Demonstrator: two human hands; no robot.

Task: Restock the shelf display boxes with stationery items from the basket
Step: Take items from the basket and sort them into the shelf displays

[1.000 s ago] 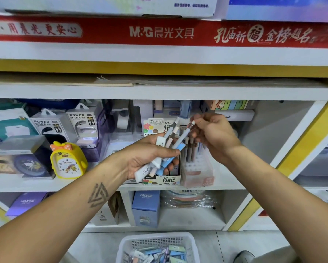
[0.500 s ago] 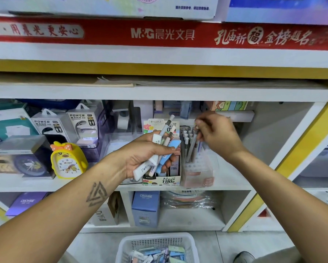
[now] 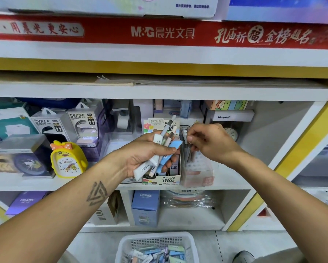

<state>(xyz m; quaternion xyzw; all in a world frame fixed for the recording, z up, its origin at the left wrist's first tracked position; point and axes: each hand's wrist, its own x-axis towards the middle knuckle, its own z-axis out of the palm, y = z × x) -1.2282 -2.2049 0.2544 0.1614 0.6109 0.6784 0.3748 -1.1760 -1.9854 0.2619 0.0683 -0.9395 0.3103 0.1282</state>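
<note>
Facing crowded white shop shelf (image 3: pixel 235 184). Left hand (image 3: pixel 140 156) gripping bundled pastel pens (image 3: pixel 162 149); right hand (image 3: pixel 209 142) pinching pen into clear plastic display box (image 3: pixel 197 171). Risking toppling box by pushing sideways.

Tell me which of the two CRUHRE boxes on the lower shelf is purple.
The purple CRUHRE box at far left, lying low and tilted; the other CRUHRE box, standing upright below the left hand, is blue.
</note>
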